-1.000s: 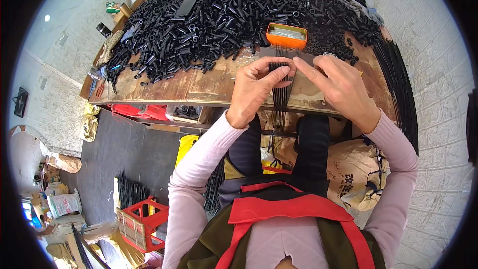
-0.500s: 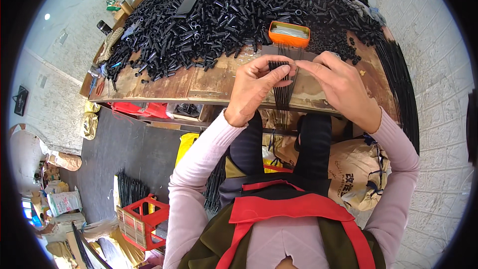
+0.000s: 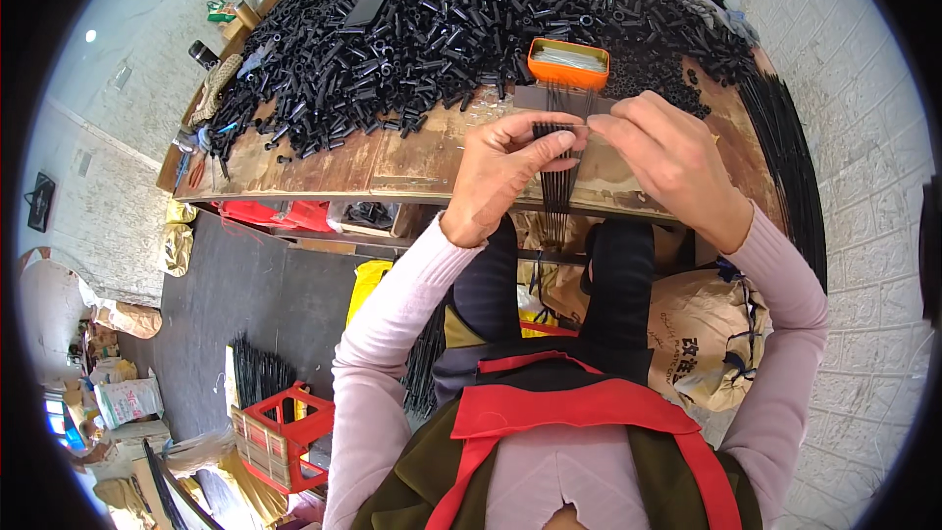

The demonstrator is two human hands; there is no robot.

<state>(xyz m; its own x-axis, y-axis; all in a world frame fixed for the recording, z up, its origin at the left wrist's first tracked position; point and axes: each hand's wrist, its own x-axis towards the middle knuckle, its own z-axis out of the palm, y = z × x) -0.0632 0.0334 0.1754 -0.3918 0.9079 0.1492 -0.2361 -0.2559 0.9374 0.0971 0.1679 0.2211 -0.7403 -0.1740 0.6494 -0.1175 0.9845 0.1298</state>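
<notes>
Left hand (image 3: 505,172) grip pinches thin black rods (image 3: 556,172) near orange tin (image 3: 568,62); right hand (image 3: 667,152) pinches their top. I judge them light, springy; hold near ends.

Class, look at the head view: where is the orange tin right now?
The orange tin sits on the wooden table, upper centre-right, at the near edge of the black tube pile, just beyond the right hand.

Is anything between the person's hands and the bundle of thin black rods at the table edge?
Nothing visible. The left hand already grips the bundle of thin black rods near its top, and the right hand pinches at the same spot. The orange tray and the pile of black tubes lie farther back on the wooden table.
</notes>
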